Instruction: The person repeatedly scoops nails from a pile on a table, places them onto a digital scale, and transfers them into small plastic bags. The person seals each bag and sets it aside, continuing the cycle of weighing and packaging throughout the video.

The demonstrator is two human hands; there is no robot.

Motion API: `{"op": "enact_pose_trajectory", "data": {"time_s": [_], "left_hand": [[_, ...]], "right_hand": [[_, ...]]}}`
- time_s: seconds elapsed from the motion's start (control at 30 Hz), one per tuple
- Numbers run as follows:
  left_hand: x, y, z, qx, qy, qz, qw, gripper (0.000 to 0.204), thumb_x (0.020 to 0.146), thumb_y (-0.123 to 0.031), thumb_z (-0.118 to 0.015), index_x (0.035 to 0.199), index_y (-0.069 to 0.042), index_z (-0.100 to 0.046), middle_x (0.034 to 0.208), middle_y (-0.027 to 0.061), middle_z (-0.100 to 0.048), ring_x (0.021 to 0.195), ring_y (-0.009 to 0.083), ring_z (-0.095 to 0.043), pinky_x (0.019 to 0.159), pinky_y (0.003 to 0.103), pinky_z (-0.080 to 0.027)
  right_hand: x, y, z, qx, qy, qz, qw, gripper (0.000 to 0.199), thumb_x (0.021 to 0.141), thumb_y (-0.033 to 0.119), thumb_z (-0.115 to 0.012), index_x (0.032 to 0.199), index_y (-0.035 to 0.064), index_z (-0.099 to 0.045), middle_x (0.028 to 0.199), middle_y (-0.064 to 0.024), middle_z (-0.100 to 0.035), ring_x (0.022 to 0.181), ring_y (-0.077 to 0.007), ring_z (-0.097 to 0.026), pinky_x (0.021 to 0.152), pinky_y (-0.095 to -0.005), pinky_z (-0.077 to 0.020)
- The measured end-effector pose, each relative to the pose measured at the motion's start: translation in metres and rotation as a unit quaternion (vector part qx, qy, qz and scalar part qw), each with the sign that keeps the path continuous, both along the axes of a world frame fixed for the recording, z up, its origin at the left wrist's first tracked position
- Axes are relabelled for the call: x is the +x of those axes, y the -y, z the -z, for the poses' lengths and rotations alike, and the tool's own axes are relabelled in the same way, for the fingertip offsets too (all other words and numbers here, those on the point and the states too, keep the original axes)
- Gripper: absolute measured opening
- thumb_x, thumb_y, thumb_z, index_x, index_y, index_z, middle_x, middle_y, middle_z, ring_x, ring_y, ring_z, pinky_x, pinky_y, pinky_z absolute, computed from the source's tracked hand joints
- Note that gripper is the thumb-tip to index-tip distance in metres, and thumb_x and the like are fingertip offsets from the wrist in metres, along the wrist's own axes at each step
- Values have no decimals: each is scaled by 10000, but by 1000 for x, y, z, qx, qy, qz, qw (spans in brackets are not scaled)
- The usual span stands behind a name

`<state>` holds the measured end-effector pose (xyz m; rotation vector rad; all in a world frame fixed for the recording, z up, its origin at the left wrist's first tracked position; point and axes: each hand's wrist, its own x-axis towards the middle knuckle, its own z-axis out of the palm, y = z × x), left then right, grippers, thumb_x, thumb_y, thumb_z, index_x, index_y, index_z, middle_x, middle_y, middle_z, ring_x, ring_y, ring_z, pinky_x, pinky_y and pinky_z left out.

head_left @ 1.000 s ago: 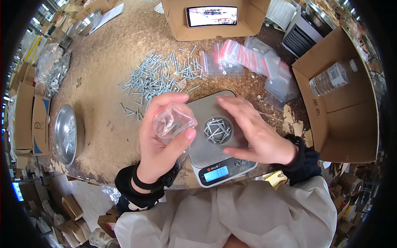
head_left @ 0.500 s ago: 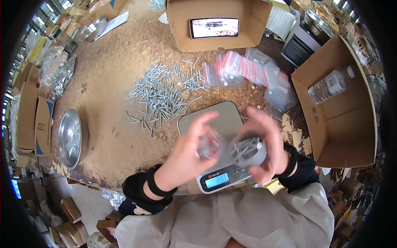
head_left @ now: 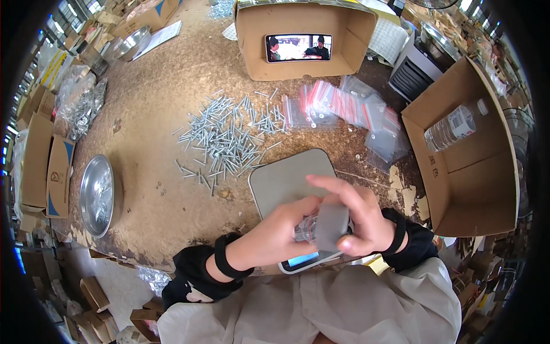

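My left hand (head_left: 277,231) is closed round a small clear plastic bag (head_left: 306,229), its fingers wrapped about the bag's sides. In my right hand (head_left: 369,222) a small grey cup (head_left: 333,222) lies tipped over toward the left, with its mouth against the bag. The cup's inside is hidden now. Both hands are above a flat kitchen scale (head_left: 289,178), whose lit display (head_left: 302,259) is partly covered. Beyond the scale lies a loose heap of silver screws (head_left: 223,137), with flat red-edged zip bags (head_left: 332,103) to its right.
A shiny metal bowl (head_left: 97,195) stands at the left. At the far side, a cardboard box (head_left: 252,51) holds a propped phone (head_left: 299,48). To the right, an open carton (head_left: 475,189) contains a plastic bottle (head_left: 455,129). A grey device (head_left: 409,69) stands behind it.
My right hand has tipped the grey cup, which showed screws inside, over toward the bag. My left hand has brought the bag rightward and lower, up to the cup.
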<state>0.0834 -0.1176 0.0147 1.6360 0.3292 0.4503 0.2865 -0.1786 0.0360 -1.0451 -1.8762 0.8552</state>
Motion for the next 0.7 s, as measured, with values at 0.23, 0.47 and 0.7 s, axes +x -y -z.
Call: {"op": "enact_pose_trajectory", "data": {"time_s": [0.23,0.47,0.7], "left_hand": [[-7,-3,3,-97,63,-81,990,408,865,-23,-731,1220,-41,-530,1011,19,-575,923,79,-579,845,261,-470],[-9,-5,1,-194,190,-160,949,686,835,9,-711,1402,-66,-331,900,13,-554,831,89,-537,754,261,-429],[1,23,-2,-11,204,58,977,1089,771,-251,-862,1539,-24,-123,1569,154,-205,1456,301,-281,1167,446,-287]], "right_hand": [[8,-2,-9,-80,-127,115,982,780,849,296,-693,1464,-24,-336,1173,-148,-578,1067,-241,-565,951,-355,-439],[-2,-9,-4,131,205,71,967,802,704,174,-804,1419,65,-457,1332,-173,-545,1334,-397,-438,1114,-541,-341],[-5,11,4,353,130,-35,926,96,838,193,-749,924,177,-709,1242,-73,-664,1313,-302,-496,1165,-596,-246]]}}
